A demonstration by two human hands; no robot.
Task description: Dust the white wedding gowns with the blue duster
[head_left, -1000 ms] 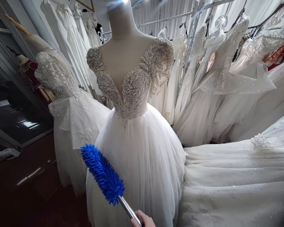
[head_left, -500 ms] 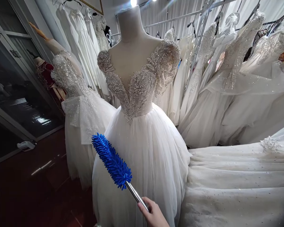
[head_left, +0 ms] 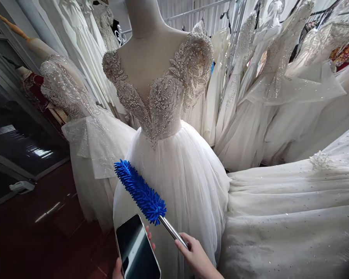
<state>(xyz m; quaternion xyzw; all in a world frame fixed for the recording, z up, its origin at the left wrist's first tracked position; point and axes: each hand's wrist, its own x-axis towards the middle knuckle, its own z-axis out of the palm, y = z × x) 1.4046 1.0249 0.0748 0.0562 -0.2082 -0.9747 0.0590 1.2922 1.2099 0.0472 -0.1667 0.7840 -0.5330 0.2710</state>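
Note:
My right hand point(head_left: 195, 252) grips the metal handle of a blue duster point(head_left: 141, 193), whose fluffy head points up and to the left. Behind the duster stands a white wedding dress point(head_left: 168, 166) on a headless mannequin point(head_left: 147, 50), its bodice covered in beads and pearls. From here I cannot tell whether the duster touches the skirt. At the bottom of the view, my left hand point(head_left: 118, 269) is wrapped round a smartphone point(head_left: 137, 250) with a dark screen. A streak of light reflects across the phone's glass.
Another beaded gown point(head_left: 66, 89) stands on a mannequin to the left, near a glass door point(head_left: 11, 124). White gowns point(head_left: 250, 116) hang from a rail on the right. A spread sparkly skirt point(head_left: 279, 209) fills the lower right. The floor point(head_left: 55, 232) is dark red.
My left hand has come up into view from below with the smartphone. The view has tilted down and closer to the dress. The duster stays in my right hand.

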